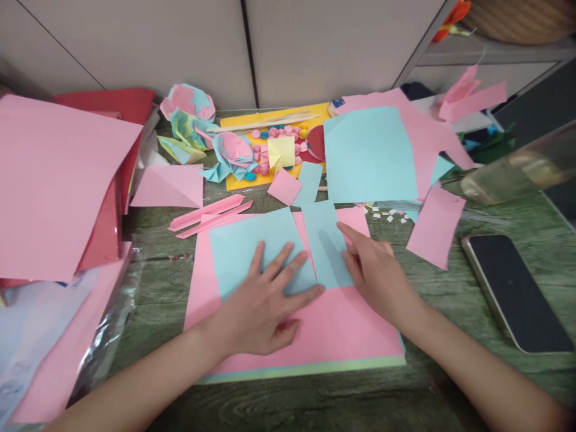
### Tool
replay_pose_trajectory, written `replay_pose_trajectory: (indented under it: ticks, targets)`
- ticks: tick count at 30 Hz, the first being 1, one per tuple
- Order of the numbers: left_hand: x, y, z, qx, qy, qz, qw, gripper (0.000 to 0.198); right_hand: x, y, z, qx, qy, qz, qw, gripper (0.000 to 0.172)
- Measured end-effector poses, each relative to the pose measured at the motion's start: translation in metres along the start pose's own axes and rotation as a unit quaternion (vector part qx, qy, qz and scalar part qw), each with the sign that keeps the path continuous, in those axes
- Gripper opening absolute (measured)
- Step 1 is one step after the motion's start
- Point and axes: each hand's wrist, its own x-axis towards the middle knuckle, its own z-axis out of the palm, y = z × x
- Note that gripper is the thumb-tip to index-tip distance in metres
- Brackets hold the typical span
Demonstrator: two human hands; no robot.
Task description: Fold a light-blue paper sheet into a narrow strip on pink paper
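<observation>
My left hand lies flat with its fingers spread, pressing on a light blue paper sheet. Beside that sheet, split from it by a thin slanting gap, is a light blue paper strip. My right hand has its thumb and index finger at the strip's right edge, the other fingers curled in; it appears to hold that edge. Both blue pieces rest on a stack of pink paper, with blue and green edges showing underneath. Two folded pink paper strips touch the stack's upper left.
Folded paper flowers and a yellow sheet with small pink pieces sit at the back. A phone lies right, below a clear cylindrical container. Large pink sheets and plastic wrap fill the left. Cabinet panels stand behind.
</observation>
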Motion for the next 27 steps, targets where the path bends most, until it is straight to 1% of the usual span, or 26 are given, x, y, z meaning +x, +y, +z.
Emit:
replay_pose_trajectory:
  ticks: [7,15,18,23,27]
  targets:
    - [0.000,-0.001,-0.001,0.001,-0.015,0.003,1.000,0.063,-0.001,0.002,0.001,-0.003,-0.003,-0.002,1.000,0.043]
    - [-0.001,0.000,-0.002,-0.013,-0.008,-0.005,1.000,0.063,-0.001,0.003,0.001,-0.010,0.003,-0.015,1.000,0.041]
    - [-0.001,0.000,-0.002,-0.022,-0.008,-0.004,1.000,0.061,-0.001,0.004,0.001,-0.009,-0.006,-0.015,1.000,0.042]
    - [-0.003,0.000,-0.002,-0.032,0.017,0.006,0.999,0.057,-0.004,0.011,0.000,-0.027,-0.032,-0.008,0.999,0.045]
    - [-0.003,0.000,-0.003,-0.019,0.012,0.013,1.000,0.058,-0.002,0.014,-0.005,-0.035,-0.045,0.012,0.998,0.048]
